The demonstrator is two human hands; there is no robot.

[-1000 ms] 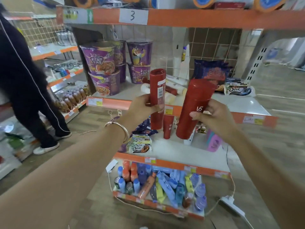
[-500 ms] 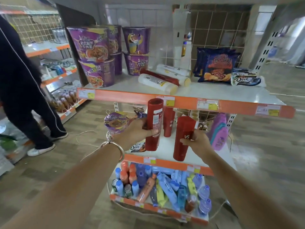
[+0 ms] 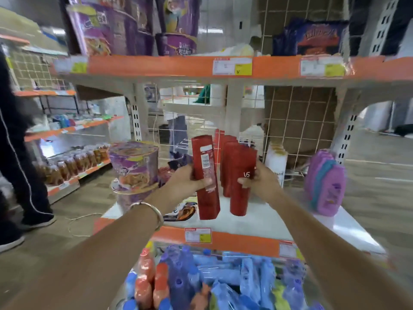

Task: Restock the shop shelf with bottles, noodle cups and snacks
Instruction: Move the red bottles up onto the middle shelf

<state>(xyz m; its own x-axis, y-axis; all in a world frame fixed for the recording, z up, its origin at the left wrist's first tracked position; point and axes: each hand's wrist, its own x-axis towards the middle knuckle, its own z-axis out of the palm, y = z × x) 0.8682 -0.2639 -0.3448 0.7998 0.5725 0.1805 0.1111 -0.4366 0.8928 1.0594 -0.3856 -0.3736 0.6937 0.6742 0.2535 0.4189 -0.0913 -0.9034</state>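
The left hand (image 3: 190,177) is wrapped around a tall red bottle (image 3: 206,175), its base at the white middle shelf (image 3: 268,218). The right hand (image 3: 260,180) is clamped on a 2nd red bottle (image 3: 240,186) marked VS, just right of the 1st. More red bottles (image 3: 228,153) stand behind; a purple noodle cup (image 3: 134,164) sits left, purple bottles (image 3: 324,186) right
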